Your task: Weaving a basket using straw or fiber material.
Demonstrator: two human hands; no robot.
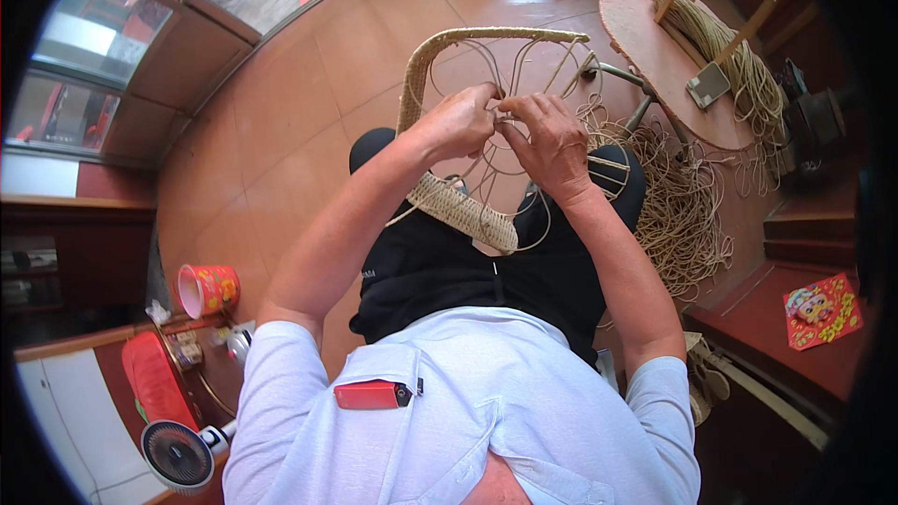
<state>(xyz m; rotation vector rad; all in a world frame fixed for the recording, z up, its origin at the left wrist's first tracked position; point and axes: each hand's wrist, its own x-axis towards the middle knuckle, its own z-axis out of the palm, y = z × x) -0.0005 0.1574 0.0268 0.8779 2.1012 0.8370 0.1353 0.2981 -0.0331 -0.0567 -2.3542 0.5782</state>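
A curved frame wrapped in woven tan cord [458, 210] rests across my lap and knees, with thin cord strands [524, 56] strung loosely over its open middle. My left hand [466, 120] is closed, its fingers pinching at the strands where they meet near the centre. Close beside it, my right hand [552, 142] is also closed, thumb and forefinger pinching the same cord from the right. The fingertips of both hands nearly touch, and the exact crossing between them is partly hidden. Some loose strands loop down below my hands.
A large heap of loose cord [678, 206] lies on the tiled floor at my right. Past it stands a pinkish oval tabletop [645, 47] bearing a hank of cord [739, 65] and a phone-like slab [708, 84]. At left are a red patterned bucket [208, 291] and a small fan [178, 454].
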